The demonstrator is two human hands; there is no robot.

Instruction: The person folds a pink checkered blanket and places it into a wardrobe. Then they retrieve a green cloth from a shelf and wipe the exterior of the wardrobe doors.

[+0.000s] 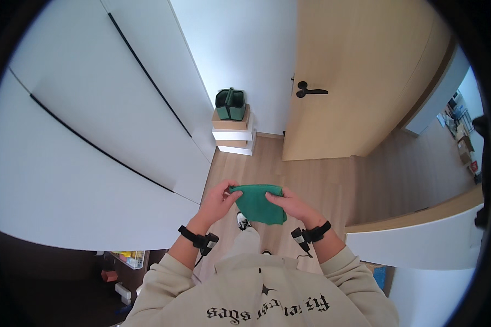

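A folded green cloth (260, 206) hangs between my two hands, above the floor and in front of my shoe. Its upper edge is held nearly level, and the lower part droops in a rounded shape. My left hand (221, 198) pinches the upper left corner between thumb and fingers. On the other side, my right hand (291, 202) grips the upper right edge, thumb on the near face and fingers hidden behind. Each wrist wears a black strap with a small device, the left one (200, 240) and the right one (309, 235).
White wardrobe doors (118, 118) line the left side. Ahead, a green divided caddy (230, 105) tops a stack of boxes (233, 135) against the wall. A wooden door (352, 81) with a black handle (311, 90) stands beside a doorway. Dark shelving (135, 269) shows at lower left.
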